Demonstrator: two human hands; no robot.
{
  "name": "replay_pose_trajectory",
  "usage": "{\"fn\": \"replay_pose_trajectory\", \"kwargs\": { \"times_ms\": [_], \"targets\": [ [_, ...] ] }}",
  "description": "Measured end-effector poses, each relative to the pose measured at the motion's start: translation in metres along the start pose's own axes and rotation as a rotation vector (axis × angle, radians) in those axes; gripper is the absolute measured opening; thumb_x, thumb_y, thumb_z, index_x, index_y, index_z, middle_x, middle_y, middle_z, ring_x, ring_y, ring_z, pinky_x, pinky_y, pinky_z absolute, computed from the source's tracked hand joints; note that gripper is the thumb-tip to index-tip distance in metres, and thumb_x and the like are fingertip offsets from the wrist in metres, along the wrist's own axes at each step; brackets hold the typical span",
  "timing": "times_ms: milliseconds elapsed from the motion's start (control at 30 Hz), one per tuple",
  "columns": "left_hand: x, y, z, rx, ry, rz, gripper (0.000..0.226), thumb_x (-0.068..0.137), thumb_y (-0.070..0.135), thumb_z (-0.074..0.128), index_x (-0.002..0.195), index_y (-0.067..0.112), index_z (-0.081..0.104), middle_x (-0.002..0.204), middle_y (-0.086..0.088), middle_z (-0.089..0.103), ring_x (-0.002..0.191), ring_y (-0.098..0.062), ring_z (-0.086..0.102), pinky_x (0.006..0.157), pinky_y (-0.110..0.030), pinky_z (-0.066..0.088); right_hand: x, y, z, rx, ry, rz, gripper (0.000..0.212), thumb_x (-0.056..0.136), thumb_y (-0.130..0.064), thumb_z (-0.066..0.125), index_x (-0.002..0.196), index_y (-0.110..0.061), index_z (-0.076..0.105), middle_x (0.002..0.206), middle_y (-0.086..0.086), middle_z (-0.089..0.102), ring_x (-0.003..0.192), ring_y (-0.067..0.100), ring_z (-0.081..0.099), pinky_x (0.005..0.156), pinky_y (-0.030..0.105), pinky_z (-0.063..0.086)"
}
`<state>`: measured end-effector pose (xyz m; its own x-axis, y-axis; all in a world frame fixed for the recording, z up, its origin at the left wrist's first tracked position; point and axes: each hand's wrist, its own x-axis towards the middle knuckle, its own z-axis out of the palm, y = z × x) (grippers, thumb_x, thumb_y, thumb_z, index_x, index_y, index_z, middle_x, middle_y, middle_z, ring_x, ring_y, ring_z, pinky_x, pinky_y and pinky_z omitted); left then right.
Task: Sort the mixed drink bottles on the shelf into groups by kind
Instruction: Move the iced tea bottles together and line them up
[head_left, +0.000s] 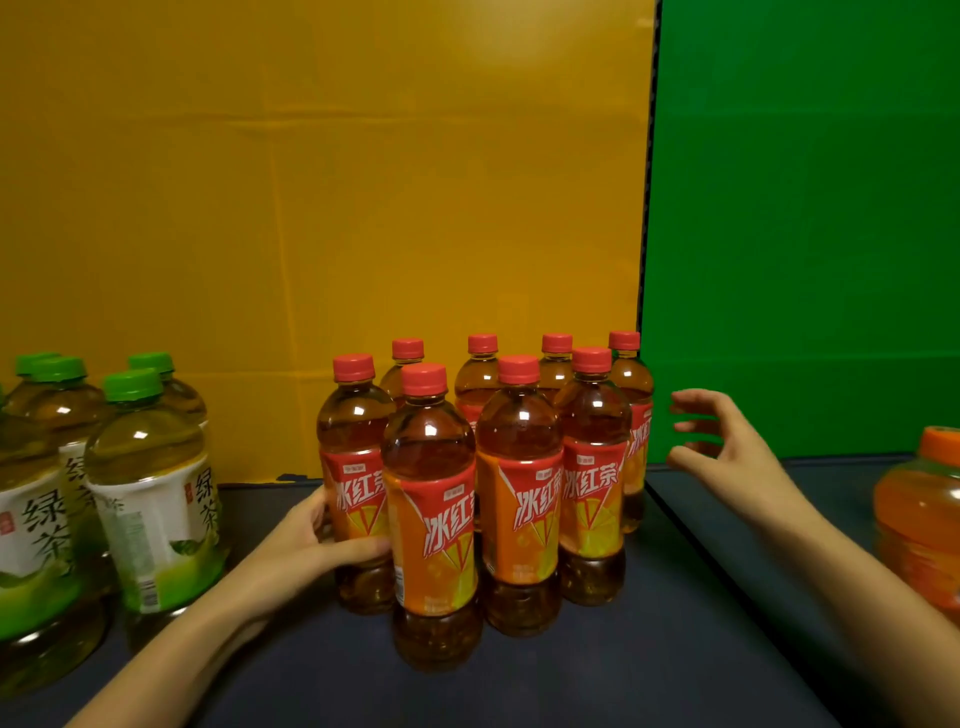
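Note:
Several red-capped iced tea bottles (431, 499) with red and orange labels stand clustered in the middle of the dark shelf (571, 670). My left hand (306, 540) grips the leftmost bottle of that cluster (353, 467) low on its label. My right hand (727, 452) hovers open just right of the cluster, fingers spread, touching nothing. Several green-capped green tea bottles (150, 493) stand grouped at the left. An orange-capped bottle of orange drink (922, 519) stands at the right edge, partly cut off.
A yellow backdrop (322, 208) stands behind the left and middle of the shelf, a green one (805, 208) behind the right. A dark seam (696, 545) runs diagonally across the shelf right of the red-capped cluster.

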<state>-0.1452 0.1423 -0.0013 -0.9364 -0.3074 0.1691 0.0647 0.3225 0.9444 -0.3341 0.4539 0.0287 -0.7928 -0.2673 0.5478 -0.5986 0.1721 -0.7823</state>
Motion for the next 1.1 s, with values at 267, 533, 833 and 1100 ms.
{"fn": "replay_pose_trajectory", "kwargs": {
  "times_ms": [267, 533, 833, 1100],
  "targets": [
    [-0.03, 0.012, -0.006, -0.057, -0.061, 0.009, 0.11, 0.005, 0.044, 0.09, 0.107, 0.023, 0.054, 0.088, 0.018, 0.073, 0.081, 0.0, 0.068, 0.057, -0.011, 0.052, -0.031, -0.02, 0.029, 0.207, -0.59, 0.171, 0.078, 0.063, -0.019, 0.081, 0.125, -0.039, 0.037, 0.124, -0.012, 0.057, 0.111, 0.0, 0.058, 0.088, 0.017, 0.05],
    [-0.037, 0.006, 0.026, -0.12, 0.235, 0.172, 0.11, 0.007, 0.047, 0.089, 0.107, 0.042, 0.046, 0.102, 0.005, 0.066, 0.086, 0.002, 0.066, 0.057, -0.016, 0.052, -0.036, -0.026, 0.042, 0.293, -0.582, 0.21, 0.051, 0.069, -0.002, 0.072, 0.111, -0.024, 0.055, 0.092, -0.013, 0.073, 0.088, 0.002, 0.068, 0.065, 0.012, 0.052],
    [-0.032, 0.004, 0.033, -0.081, 0.313, 0.231, 0.091, 0.03, 0.023, 0.092, 0.102, 0.045, 0.041, 0.1, 0.01, 0.06, 0.08, 0.017, 0.06, 0.057, -0.012, 0.048, -0.041, -0.022, 0.044, 0.307, -0.517, 0.203, 0.066, 0.056, -0.019, 0.077, 0.117, -0.024, 0.052, 0.105, -0.006, 0.071, 0.096, 0.008, 0.067, 0.073, 0.02, 0.055],
    [-0.011, 0.001, 0.039, -0.045, 0.281, 0.22, 0.084, 0.05, 0.004, 0.085, 0.116, 0.031, 0.042, 0.103, 0.011, 0.06, 0.085, 0.008, 0.062, 0.062, -0.013, 0.047, -0.045, -0.017, 0.032, 0.308, -0.465, 0.206, 0.065, 0.057, -0.017, 0.083, 0.115, -0.024, 0.053, 0.101, -0.007, 0.072, 0.093, 0.009, 0.068, 0.069, 0.019, 0.055]
  ]
}}
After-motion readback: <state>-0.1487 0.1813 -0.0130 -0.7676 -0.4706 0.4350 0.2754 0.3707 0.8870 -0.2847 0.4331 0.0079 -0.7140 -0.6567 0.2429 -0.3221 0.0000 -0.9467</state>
